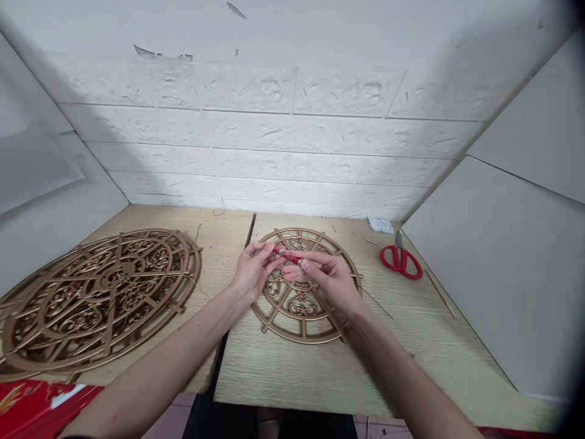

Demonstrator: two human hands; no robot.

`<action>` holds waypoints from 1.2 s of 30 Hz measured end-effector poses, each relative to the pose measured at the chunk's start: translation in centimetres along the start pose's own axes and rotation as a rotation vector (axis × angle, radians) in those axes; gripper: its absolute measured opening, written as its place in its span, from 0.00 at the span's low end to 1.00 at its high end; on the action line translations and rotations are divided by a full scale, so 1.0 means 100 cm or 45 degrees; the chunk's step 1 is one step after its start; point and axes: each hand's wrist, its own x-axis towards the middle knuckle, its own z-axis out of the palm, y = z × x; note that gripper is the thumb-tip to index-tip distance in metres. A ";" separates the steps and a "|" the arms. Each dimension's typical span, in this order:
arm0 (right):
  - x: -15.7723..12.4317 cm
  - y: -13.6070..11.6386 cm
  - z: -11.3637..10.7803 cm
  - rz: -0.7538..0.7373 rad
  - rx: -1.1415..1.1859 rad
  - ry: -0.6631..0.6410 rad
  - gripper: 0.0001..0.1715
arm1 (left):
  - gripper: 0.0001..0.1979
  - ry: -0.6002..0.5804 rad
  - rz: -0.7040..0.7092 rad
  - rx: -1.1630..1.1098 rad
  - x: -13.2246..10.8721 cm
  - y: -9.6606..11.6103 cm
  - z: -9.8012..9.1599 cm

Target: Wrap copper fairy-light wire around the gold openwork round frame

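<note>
A slim red tube, pen-like with silver bands [287,255], is held level between my two hands above a gold openwork disc. My left hand [255,268] pinches its left end between thumb and fingers. At the tube's right end, my right hand [326,277] grips with thumb and fingers. Beneath them the round gold lattice disc [303,337], with scroll ornaments, lies flat on the table and is partly covered by my hands. A thin dark wire [377,303] sticks out from the disc's right side.
Several similar gold discs [114,341] are stacked at the left, with loose wires on top. Red-handled scissors [401,262], a thin stick [440,294] and a crumpled packet [381,225] lie at the right. A gap [222,360] divides the two tabletops. White brick-pattern wall [274,134] stands behind.
</note>
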 end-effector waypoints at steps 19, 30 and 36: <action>0.000 -0.016 -0.020 -0.155 -0.355 0.132 0.21 | 0.03 0.012 0.014 -0.022 0.007 0.005 -0.003; 0.000 -0.031 -0.055 -0.410 -0.754 0.775 0.15 | 0.05 0.053 0.015 -0.051 0.008 0.009 -0.004; -0.005 -0.032 -0.057 0.177 -1.003 0.103 0.19 | 0.05 0.041 0.024 -0.055 0.008 0.011 -0.003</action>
